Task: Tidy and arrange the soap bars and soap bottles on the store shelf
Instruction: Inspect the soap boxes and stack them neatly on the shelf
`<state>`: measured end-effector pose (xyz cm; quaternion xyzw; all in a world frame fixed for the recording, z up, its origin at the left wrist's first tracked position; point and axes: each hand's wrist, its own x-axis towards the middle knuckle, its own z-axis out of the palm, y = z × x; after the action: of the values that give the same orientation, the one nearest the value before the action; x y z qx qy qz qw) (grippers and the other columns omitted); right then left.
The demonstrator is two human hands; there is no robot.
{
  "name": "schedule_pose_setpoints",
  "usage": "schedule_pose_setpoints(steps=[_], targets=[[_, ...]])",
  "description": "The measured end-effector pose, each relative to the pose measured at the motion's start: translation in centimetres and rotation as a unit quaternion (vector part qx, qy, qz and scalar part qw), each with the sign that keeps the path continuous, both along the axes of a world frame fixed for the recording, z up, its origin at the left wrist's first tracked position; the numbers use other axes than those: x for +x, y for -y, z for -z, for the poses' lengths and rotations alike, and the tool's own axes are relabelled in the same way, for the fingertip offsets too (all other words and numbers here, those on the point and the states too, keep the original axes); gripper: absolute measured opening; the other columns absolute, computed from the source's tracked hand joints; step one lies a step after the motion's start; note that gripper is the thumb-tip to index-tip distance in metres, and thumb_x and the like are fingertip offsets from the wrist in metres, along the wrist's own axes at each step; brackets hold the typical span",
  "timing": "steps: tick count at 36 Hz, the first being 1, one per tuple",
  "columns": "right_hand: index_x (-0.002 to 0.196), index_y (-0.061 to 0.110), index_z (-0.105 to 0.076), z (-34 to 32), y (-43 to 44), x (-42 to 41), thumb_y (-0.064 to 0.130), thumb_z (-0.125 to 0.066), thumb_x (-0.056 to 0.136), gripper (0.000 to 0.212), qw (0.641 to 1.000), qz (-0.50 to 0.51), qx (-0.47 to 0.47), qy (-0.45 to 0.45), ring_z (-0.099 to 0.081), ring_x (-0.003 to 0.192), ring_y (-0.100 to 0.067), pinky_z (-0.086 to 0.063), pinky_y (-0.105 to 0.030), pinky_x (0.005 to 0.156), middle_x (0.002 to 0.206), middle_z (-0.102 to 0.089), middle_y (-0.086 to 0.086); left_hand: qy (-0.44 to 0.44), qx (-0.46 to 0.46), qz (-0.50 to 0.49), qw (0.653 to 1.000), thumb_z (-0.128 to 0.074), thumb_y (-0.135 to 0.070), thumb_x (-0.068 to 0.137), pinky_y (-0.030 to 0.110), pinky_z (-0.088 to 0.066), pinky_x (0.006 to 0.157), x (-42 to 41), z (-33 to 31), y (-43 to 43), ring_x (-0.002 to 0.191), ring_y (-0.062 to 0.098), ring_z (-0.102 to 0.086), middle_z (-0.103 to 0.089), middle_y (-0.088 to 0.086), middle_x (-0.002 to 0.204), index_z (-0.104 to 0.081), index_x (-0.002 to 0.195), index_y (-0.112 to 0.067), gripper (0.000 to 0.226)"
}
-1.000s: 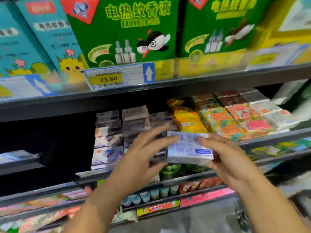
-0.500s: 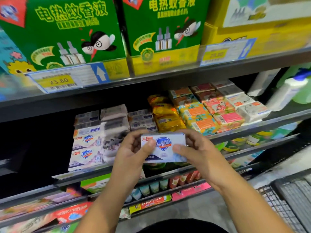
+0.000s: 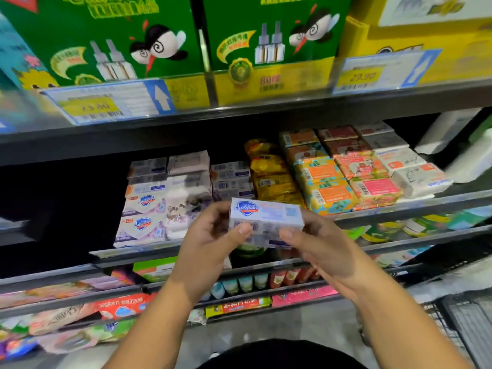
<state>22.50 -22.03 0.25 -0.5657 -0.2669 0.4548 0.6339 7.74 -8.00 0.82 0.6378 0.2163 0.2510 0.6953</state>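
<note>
I hold a white boxed soap bar with a blue shield logo [image 3: 266, 218] in front of the soap shelf [image 3: 399, 209]. My left hand [image 3: 213, 241] grips its left end and my right hand [image 3: 319, 249] grips its right end, thumbs on the front face. Behind it, stacks of the same white boxed soap [image 3: 143, 211] stand at the shelf's left. Yellow wrapped soap bars [image 3: 269, 174] and orange and pink boxed soap bars [image 3: 343, 177] fill the middle and right. White soap bottles [image 3: 452, 139] stand blurred at the far right.
Green mosquito-liquid boxes [image 3: 133, 43] and a yellow box [image 3: 415, 35] sit on the upper shelf with price tags [image 3: 106, 102]. Lower shelves hold small packets and tubes [image 3: 239, 304]. A wire cart [image 3: 466, 326] stands at the lower right. The soap shelf's left part is dark.
The view has swung right and closer to the shelf. The boxed soap has turned in my hands, its top face with the logo now tipped up toward me.
</note>
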Motion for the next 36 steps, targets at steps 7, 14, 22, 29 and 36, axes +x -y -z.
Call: schedule_pose_setpoints(steps=[7, 14, 22, 29, 36], targets=[[0.116, 0.032, -0.062, -0.3, -0.6, -0.2, 0.021, -0.079, 0.084, 0.037, 0.993, 0.116, -0.036, -0.004, -0.071, 0.087, -0.029, -0.056, -0.038, 0.059, 0.11, -0.065, -0.017, -0.027, 0.013, 0.049, 0.998, -0.078, -0.031, 0.085, 0.024, -0.057, 0.077, -0.2, 0.4, 0.5, 0.102, 0.005, -0.066, -0.064, -0.006, 0.124, -0.05, 0.134, -0.034, 0.057], [0.096, 0.016, -0.071, -1.3, -0.3, -0.3, 0.043, -0.07, 0.074, 0.035, 0.989, 0.036, -0.023, -0.143, -0.063, 0.07, -0.03, -0.047, -0.025, 0.04, 0.092, -0.073, -0.013, -0.023, 0.082, 0.11, 0.99, -0.093, -0.034, 0.06, 0.023, -0.048, 0.101, -0.5, 1.1, -0.2, 0.136, 0.003, -0.044, -0.041, -0.021, 0.148, -0.062, 0.12, -0.043, 0.069], [0.117, 0.014, -0.071, -0.6, -1.7, -0.6, 0.034, -0.092, 0.066, 0.058, 0.997, -0.04, -0.031, -0.051, -0.07, 0.104, -0.031, -0.059, -0.034, 0.084, 0.116, -0.073, -0.013, -0.02, -0.035, -0.055, 0.998, -0.079, -0.03, 0.078, 0.027, -0.056, 0.08, -1.0, -0.1, -0.3, 0.095, 0.016, -0.072, -0.076, 0.0, 0.101, -0.062, 0.11, -0.022, 0.037], [0.108, 0.022, -0.064, -1.3, -3.8, -2.4, 0.008, -0.072, 0.086, 0.027, 0.994, 0.102, 0.005, -0.039, -0.072, 0.092, -0.028, -0.057, -0.037, 0.073, 0.098, -0.073, -0.007, -0.013, -0.036, -0.002, 0.999, -0.081, -0.013, 0.076, 0.028, -0.057, 0.077, -2.5, 0.0, -1.2, 0.106, 0.014, -0.068, -0.069, -0.009, 0.117, -0.049, 0.136, -0.035, 0.071], [0.079, 0.026, -0.069, -1.4, -5.0, -3.6, 0.027, -0.072, 0.085, 0.007, 0.991, 0.085, 0.034, -0.099, -0.052, 0.088, -0.033, -0.033, -0.032, 0.06, 0.099, -0.072, -0.005, -0.02, 0.168, 0.003, 0.986, -0.09, -0.018, 0.068, 0.029, -0.053, 0.096, -4.7, 0.6, -3.8, 0.127, 0.014, -0.055, -0.037, -0.014, 0.148, -0.053, 0.125, -0.053, 0.076]])
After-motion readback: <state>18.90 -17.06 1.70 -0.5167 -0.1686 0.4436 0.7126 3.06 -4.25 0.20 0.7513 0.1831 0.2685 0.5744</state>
